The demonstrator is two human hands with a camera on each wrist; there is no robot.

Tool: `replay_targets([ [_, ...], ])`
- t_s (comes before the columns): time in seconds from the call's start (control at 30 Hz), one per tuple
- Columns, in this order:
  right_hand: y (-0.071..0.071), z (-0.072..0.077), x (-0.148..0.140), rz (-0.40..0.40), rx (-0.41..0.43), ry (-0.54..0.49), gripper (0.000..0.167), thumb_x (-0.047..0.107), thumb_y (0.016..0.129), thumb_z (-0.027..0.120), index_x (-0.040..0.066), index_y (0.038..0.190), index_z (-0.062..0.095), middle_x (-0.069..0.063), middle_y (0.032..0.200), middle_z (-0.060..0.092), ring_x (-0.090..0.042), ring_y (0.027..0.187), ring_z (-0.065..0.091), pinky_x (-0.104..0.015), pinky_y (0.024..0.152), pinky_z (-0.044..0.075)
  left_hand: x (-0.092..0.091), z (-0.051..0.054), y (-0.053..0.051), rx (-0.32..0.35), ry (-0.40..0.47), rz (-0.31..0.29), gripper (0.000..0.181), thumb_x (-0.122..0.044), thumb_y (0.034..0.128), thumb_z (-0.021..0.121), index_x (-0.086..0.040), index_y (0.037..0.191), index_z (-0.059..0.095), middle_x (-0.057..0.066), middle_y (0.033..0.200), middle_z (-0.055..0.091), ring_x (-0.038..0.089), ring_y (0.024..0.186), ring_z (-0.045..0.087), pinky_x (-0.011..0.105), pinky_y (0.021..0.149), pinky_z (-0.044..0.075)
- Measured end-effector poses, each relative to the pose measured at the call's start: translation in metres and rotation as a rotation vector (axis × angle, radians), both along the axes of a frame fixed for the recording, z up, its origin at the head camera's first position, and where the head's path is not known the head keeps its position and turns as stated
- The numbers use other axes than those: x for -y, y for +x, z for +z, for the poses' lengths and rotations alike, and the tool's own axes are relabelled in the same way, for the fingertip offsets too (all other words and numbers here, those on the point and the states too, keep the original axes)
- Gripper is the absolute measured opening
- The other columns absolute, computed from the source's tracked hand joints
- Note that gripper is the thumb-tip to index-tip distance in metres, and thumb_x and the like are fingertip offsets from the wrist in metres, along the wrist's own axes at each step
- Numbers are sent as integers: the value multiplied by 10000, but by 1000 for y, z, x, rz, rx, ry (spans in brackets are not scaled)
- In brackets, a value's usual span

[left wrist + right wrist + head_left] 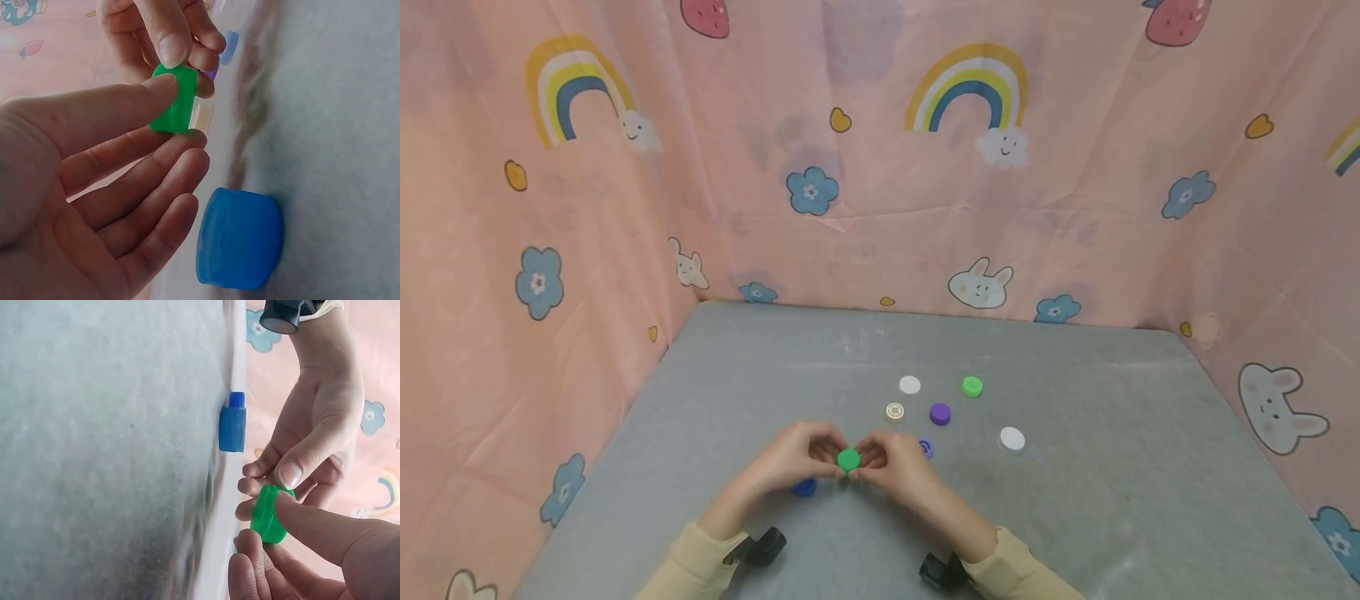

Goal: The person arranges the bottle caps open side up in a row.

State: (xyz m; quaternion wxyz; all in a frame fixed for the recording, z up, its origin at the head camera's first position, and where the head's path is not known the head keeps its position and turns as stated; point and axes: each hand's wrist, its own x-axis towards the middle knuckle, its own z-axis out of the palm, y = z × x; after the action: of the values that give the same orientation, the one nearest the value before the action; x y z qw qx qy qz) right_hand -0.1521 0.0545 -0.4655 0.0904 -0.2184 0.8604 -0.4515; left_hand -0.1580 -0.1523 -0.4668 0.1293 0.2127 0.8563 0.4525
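A green cap (848, 460) is held between both hands just above the table. The left hand (801, 458) pinches its left side between thumb and fingers, and the right hand (898, 467) pinches the right side. In the left wrist view the green cap (181, 103) lies between the thumbs and fingers of both hands. The right wrist view shows the green cap (269, 515) tilted, both thumbs on it. A blue cap (804, 487) rests on the table beside the left hand; it looks large in the left wrist view, a blue cap (239, 239).
Beyond the hands on the grey table (1112, 467) lie a white cap (910, 384), a light green cap (972, 386), a patterned cream cap (894, 412), a purple cap (940, 413) and another white cap (1012, 439). A bluish-purple cap (927, 448) sits beside the right hand.
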Motion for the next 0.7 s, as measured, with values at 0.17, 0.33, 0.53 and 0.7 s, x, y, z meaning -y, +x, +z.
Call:
replay_targets([
  [0.17, 3, 0, 0, 14, 23, -13, 247, 132, 765, 781, 25, 962, 675, -77, 837, 708, -138, 722, 661, -185, 600, 509, 1, -2, 3, 11, 0, -5, 217, -120, 772, 775, -128, 971, 690, -11, 877, 706, 92, 781, 650, 228, 688, 531],
  [0.33, 5, 0, 1, 18, 38, -14, 247, 125, 764, 782, 19, 961, 675, -68, 833, 704, -134, 725, 659, -184, 609, 509, 2, -3, 5, 16, -1, -6, 212, -136, 774, 776, -135, 969, 692, -19, 875, 705, 93, 782, 650, 225, 686, 531],
  [0.53, 7, 2, 2, 35, 42, -9, 259, 135, 754, 792, 14, 953, 677, -69, 819, 706, -117, 705, 653, -183, 598, 507, 4, -2, 9, 18, 0, -8, 207, -126, 772, 775, -138, 961, 692, -26, 869, 702, 97, 790, 652, 227, 695, 529],
  [0.7, 8, 1, 2, 29, 35, -8, 265, 154, 761, 788, 14, 958, 680, -61, 825, 708, -114, 714, 658, -176, 604, 507, 4, 1, 11, 30, 16, -4, 210, -145, 789, 766, -113, 982, 688, 13, 896, 705, 121, 820, 658, 229, 716, 529],
])
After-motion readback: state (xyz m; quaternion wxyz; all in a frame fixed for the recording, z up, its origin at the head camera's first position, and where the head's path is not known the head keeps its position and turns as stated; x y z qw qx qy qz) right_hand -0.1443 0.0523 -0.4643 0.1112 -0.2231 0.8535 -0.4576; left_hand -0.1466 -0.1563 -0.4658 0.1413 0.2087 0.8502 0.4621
